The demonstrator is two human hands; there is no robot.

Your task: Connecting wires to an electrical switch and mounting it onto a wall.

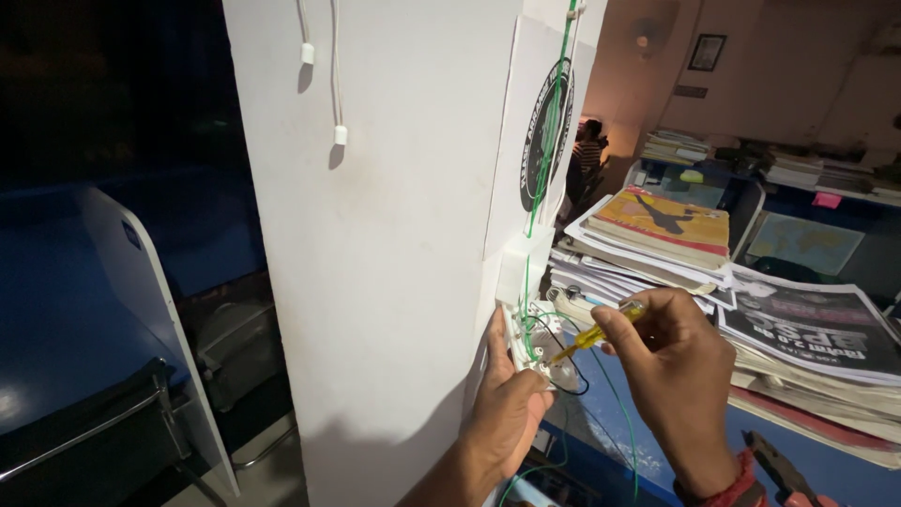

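View from the head camera, with a white pillar [394,235] as the landmark. At the pillar's right edge, low down, an open white switch box [526,340] is sitting with its wires exposed; a thin green wire [547,141] is running up the pillar's right face from the box, crossing a white sheet with a round black emblem [549,131]. Black and green wires are looping out of the box and hanging below it.

The left hand [507,408] is pressing flat against the pillar's corner just below and beside the box, fingers extended and steadying it; it is gripping nothing that can be seen. The right hand [678,376], to the right of the pillar, is closed around a yellow-handled screwdriver [601,333], whose tip is pointing into the box among the wires. A red band is circling the right wrist.

Further right of the pillar, a blue surface [601,413] is carrying stacks of newspapers and magazines [713,272]. A pair of pliers with red handles [784,474] is lying on it near the right wrist. Two white cable ends [324,84] are hanging on the pillar's front face, high up. Left of the pillar, a dark chair [84,432] is standing in shadow. Behind the stacks, a person is sitting in the far room.
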